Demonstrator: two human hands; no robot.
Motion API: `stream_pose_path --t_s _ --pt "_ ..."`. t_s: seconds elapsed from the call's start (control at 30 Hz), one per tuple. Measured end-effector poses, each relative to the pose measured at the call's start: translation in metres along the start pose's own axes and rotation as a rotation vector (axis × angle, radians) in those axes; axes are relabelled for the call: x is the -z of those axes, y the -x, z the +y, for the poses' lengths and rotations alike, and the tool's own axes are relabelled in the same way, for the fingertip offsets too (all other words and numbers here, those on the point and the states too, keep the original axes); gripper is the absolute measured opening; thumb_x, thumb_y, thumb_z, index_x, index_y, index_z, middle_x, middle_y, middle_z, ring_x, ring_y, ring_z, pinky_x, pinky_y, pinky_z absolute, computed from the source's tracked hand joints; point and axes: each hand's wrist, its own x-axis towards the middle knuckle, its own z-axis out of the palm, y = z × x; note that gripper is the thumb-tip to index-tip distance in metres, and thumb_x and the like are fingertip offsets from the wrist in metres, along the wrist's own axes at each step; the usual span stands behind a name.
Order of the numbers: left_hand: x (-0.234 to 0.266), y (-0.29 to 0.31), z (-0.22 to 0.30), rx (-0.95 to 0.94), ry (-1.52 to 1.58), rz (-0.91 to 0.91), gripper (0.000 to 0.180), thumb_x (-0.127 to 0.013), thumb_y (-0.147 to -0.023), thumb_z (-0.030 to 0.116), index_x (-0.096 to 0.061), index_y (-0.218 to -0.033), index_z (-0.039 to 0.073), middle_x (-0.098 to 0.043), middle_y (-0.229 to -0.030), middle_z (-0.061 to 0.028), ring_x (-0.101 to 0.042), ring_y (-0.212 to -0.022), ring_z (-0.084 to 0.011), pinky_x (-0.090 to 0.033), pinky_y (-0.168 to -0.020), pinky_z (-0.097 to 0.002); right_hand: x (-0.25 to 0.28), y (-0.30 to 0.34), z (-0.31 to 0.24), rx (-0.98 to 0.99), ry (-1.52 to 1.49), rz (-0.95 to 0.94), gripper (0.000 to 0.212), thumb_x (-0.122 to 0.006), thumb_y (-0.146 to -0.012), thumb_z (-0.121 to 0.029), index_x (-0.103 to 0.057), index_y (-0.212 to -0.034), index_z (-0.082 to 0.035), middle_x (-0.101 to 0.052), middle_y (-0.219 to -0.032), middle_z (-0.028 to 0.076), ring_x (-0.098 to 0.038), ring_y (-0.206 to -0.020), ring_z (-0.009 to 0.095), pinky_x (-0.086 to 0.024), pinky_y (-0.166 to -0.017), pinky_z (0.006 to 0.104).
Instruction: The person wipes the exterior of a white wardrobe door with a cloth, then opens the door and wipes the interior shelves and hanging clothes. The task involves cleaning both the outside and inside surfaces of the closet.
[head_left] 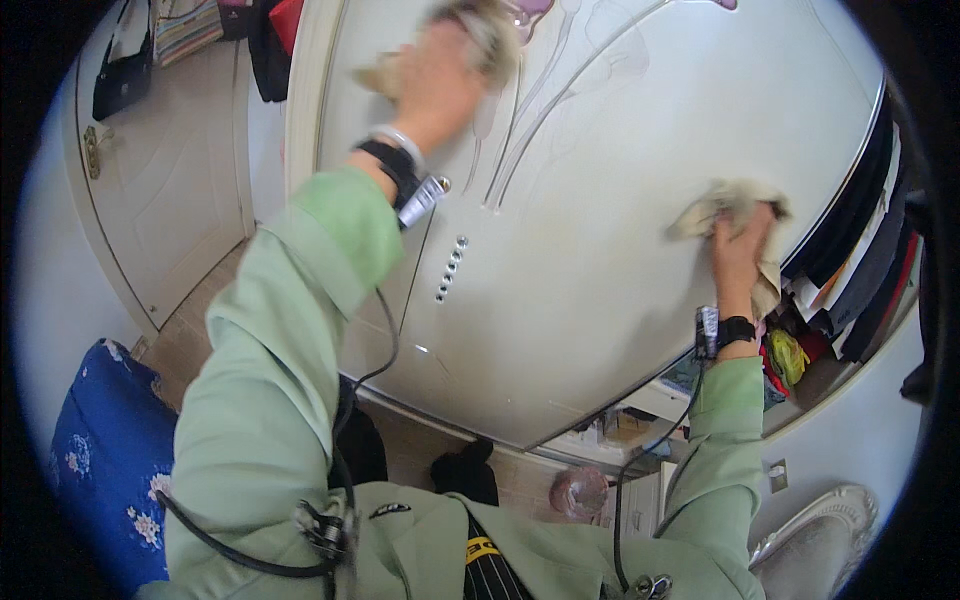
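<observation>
In front of me stands a large white wardrobe door [590, 290] with painted purple flowers and grey stems. My left hand [440, 85] is raised to its upper left part and presses a beige cloth [378, 78] against it; motion blurs the fingers. Lower down, near the door's right edge, my right hand [742, 245] has its fingers over another beige cloth [740, 195], bunched against the panel, with a corner hanging below the wrist. Both wrists wear black straps with small devices and cables. A row of round silver studs [452, 268] lies below my left wrist.
Hanging clothes [860, 270] and folded items show in the open wardrobe section at right. A white room door [165, 170] with bags on it stands at left. Below are a blue floral cover [105, 450], a pink transparent bin [578, 492] and an ornate chair [825, 540].
</observation>
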Motion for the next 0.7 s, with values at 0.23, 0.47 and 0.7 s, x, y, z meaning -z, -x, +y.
stream_pose_path --t_s 0.23,0.47,0.7 --pt "-0.002 0.078 -0.022 0.592 -0.178 -0.089 0.06 -0.048 -0.097 0.042 -0.053 -0.136 -0.004 -0.046 -0.148 -0.0254 -0.03 -0.146 -0.0434 -0.024 -0.109 -0.0721 -0.037 0.02 -0.084 -0.463 0.479 -0.128 0.076 -0.057 -0.098 -0.051 -0.048 -0.136 0.015 -0.045 -0.147 0.033 -0.039 -0.14 0.045 -0.024 -0.119 0.0576" --pt "0.015 0.204 0.097 -0.417 0.007 -0.613 0.065 -0.062 -0.088 0.037 -0.052 -0.145 0.006 -0.043 -0.152 -0.0191 -0.03 -0.149 -0.0376 -0.015 -0.117 -0.0717 -0.072 0.145 -0.185 0.369 -0.083 -0.497 0.075 -0.073 -0.08 -0.036 -0.05 -0.144 -0.004 -0.047 -0.152 0.013 -0.036 -0.146 0.036 -0.026 -0.121 0.054" --pt "0.015 0.181 -0.02 -0.165 -0.191 -0.462 0.066 -0.062 -0.09 0.029 -0.046 -0.147 0.001 -0.042 -0.155 -0.0187 -0.031 -0.15 -0.0361 -0.02 -0.12 -0.0625 -0.005 0.155 -0.041 -0.17 -0.012 -0.276 0.078 -0.063 -0.093 -0.039 -0.037 -0.151 0.006 -0.039 -0.155 0.029 -0.039 -0.143 0.044 -0.027 -0.121 0.0522"
